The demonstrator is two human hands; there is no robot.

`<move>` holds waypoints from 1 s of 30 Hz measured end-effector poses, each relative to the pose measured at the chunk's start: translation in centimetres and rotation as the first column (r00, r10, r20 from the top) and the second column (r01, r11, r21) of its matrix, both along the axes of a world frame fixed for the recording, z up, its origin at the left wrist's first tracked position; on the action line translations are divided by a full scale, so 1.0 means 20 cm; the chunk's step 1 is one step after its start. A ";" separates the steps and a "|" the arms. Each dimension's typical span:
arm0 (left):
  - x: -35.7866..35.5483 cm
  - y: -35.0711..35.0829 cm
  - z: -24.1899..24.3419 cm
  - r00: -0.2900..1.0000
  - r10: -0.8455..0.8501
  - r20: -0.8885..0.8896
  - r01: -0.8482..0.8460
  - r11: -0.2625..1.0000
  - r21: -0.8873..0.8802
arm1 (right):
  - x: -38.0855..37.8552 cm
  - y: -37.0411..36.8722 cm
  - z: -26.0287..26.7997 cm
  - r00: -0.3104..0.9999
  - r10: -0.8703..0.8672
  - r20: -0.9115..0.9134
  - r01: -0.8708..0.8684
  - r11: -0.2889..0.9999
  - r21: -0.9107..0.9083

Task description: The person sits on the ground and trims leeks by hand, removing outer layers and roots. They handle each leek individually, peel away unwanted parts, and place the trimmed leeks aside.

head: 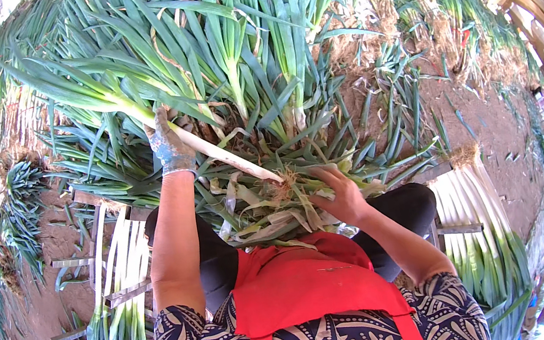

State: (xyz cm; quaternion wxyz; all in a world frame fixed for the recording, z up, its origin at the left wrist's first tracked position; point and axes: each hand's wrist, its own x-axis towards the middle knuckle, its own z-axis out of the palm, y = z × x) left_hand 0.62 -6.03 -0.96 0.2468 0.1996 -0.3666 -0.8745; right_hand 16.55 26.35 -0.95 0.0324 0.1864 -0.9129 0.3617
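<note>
My left hand [170, 145], in a worn glove with blue patches, grips a long green onion [217, 152] around its upper white stalk. The onion slants across my front, its green leaves up to the left and its hairy roots toward my right hand. Bare and with fingers spread, my right hand [340, 192] hovers just right of the roots, over stripped leaves; whether it touches a leaf there I cannot tell. A heap of peeled-off leaves [269, 222] covers the space between my knees, partly over the red apron [314, 284].
Many untrimmed green onions [233, 45] stand ahead. White-stalked onions lie on racks to my left [123, 264] and right [470, 205], with metal bars [460, 229] sticking out. Root-end bundles [10, 128] line the far left. Bare soil [484, 124] shows at right, with scattered leaves.
</note>
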 end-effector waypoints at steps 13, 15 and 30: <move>0.01 0.02 -0.11 0.979 0.019 -0.202 -0.026 0.999 -0.032 | -0.45 -0.81 -0.04 0.822 0.304 -0.481 -0.463 0.848 -0.256; 0.02 0.01 -0.10 0.986 0.000 -0.164 -0.002 1.000 -0.013 | -0.36 -0.75 -0.03 0.941 0.319 -0.116 -0.323 0.741 -0.589; 0.14 0.25 -0.02 0.939 -0.230 -0.256 0.254 0.965 0.068 | -0.32 -0.61 0.04 0.981 0.046 -0.187 -0.079 0.982 -0.174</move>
